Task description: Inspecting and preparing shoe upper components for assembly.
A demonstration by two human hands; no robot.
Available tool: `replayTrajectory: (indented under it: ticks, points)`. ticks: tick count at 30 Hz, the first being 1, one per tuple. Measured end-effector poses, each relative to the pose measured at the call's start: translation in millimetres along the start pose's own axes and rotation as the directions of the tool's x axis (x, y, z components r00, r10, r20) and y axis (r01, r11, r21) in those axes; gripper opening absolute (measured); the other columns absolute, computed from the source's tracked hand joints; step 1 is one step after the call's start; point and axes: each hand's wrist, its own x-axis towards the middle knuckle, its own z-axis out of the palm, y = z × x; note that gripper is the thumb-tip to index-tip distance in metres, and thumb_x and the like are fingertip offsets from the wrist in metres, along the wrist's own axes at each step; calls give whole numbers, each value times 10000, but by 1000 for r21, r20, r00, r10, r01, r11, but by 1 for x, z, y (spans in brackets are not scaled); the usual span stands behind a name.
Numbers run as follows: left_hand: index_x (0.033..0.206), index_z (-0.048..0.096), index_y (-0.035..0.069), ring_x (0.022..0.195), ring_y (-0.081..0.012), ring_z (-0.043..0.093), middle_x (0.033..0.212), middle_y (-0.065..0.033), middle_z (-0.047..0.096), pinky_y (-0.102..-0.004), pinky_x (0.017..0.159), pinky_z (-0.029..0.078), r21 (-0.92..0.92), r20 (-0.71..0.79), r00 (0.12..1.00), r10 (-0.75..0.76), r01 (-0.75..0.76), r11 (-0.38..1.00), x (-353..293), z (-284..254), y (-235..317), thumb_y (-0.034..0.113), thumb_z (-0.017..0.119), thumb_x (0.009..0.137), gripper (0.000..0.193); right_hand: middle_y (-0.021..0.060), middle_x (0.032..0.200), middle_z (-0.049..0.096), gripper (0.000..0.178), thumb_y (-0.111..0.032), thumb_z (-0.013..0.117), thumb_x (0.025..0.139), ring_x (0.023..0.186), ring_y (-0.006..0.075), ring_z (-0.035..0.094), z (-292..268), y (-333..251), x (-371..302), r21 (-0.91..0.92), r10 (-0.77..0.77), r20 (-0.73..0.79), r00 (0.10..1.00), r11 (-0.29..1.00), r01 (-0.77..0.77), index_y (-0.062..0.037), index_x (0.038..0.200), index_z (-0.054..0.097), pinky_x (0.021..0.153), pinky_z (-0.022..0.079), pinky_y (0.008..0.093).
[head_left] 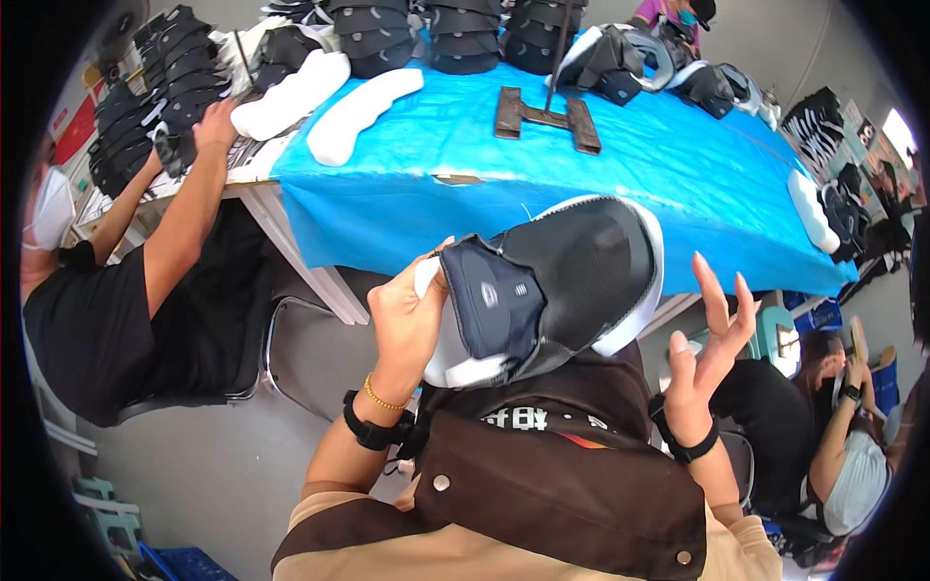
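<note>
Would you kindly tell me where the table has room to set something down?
Bare blue cloth flanks the metal stand: rightward to the far white piece, leftward to the nearest white piece. Black stacks and grey bundles crowd the back.

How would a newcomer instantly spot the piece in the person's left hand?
Find the long table covered in bright blue sheeting, then look just in front of its near edge. There the person's bare left hand grips a black, navy and white shoe upper. Unlike the black curved pieces stacked on the table, it is held, showing a navy panel with small pale marks.
</note>
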Motion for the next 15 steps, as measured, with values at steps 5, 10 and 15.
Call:
replayTrajectory:
  ticks: [5, 10, 15]
  points:
    - [923, 642, -74, 702, -88, 597, 806, -44, 663, -251, 634, 513, -371, 63, 987, -146, 159, 915, 2, 8, 2, 0, 611, 817, 133, 166, 1357, 420, 781, -542, 508, 827, 1220, 269, 444, 31, 22, -13, 631, 310, 320, 895, 635, -445, 9, 1352, 333, 1029, 302, 401]
    - [1005, 604, -107, 768, -192, 656, 924, -145, 667, -289, 694, 533, -628, 228, 941, -252, 339, 700, 3, 25, 8, -52, 541, 759, 260, 154, 1374, 405, 888, -654, 461, 830, 1282, 272, 380, 31, 8, -21, 660, 121, 514, 849, 577, -482, 38, 1368, 322, 1059, 282, 398]
    - [1259, 492, -16, 931, -139, 597, 1022, -121, 660, -272, 806, 461, -360, 343, 931, -125, 254, 898, 4, 57, -18, 184, 541, 923, 394, 159, 1336, 466, 682, -494, 487, 901, 1195, 326, 483, 27, 13, -29, 738, 399, 638, 659, -72, -671, 6, 1348, 363, 1017, 376, 477]
